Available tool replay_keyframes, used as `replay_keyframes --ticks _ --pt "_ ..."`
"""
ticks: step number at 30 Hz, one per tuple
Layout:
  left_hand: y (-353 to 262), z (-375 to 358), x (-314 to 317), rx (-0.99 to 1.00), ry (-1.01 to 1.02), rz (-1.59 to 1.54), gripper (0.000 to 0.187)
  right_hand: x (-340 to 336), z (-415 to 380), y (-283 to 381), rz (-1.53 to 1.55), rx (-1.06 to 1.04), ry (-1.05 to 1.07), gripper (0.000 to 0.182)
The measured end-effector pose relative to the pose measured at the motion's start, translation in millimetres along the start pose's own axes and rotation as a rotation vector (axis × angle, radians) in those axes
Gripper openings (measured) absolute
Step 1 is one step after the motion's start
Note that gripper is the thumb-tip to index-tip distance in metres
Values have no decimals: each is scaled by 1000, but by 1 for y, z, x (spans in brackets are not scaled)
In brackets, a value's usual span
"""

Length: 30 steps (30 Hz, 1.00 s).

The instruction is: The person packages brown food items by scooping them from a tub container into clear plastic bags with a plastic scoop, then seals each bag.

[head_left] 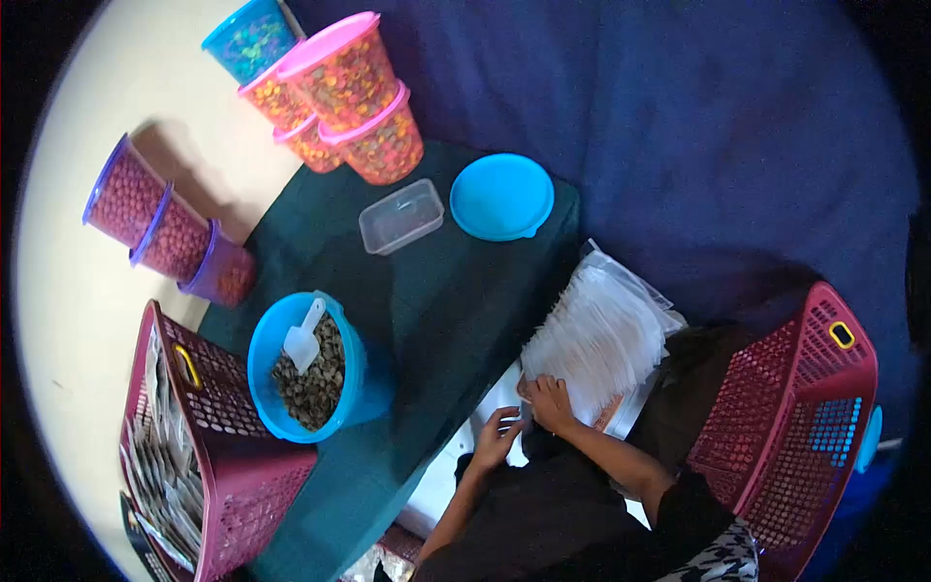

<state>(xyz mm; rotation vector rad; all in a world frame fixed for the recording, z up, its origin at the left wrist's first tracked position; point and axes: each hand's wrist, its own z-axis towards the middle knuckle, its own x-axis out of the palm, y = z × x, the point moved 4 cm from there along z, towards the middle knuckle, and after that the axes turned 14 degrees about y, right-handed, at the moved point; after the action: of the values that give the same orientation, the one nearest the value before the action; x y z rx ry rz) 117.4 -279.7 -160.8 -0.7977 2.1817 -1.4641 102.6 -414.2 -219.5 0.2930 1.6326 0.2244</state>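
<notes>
My right hand (549,400) rests on the near edge of a stack of clear plastic pouches (596,335), with its fingers pinching at one of them. My left hand (497,438) sits just beside it with fingers spread, touching the white surface under the stack. To the left, on the dark green cloth (436,281), a blue tub (272,339) holds dark seeds and a white scoop (304,337).
A small clear lidded box (401,215) and a blue lid (501,196) lie further back. Stacked pink, blue and purple tubs (354,92) of coloured beads stand behind. A maroon basket (208,456) of filled pouches is at left, another maroon basket (795,427) at right.
</notes>
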Motion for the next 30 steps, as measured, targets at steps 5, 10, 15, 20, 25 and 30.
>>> replay_keyframes --ticks 5,10,15,20,25,30 --pt "6 15 16 -96 94 26 37 -6 -3 -11 27 -55 206 26" --pt "38 46 27 -139 125 -90 38 -14 -4 -52 401 94 43 15" --pt "13 52 32 -108 134 -161 37 -41 -12 -73 714 211 29 12" --pt "30 40 24 -233 44 -196 37 -48 -7 -76 608 176 109 12" --pt "38 11 3 -181 -106 -282 33 -74 3 -74 442 290 147 14" --pt "21 -17 -16 -125 -241 -294 32 -137 25 -65 551 200 -171 14"
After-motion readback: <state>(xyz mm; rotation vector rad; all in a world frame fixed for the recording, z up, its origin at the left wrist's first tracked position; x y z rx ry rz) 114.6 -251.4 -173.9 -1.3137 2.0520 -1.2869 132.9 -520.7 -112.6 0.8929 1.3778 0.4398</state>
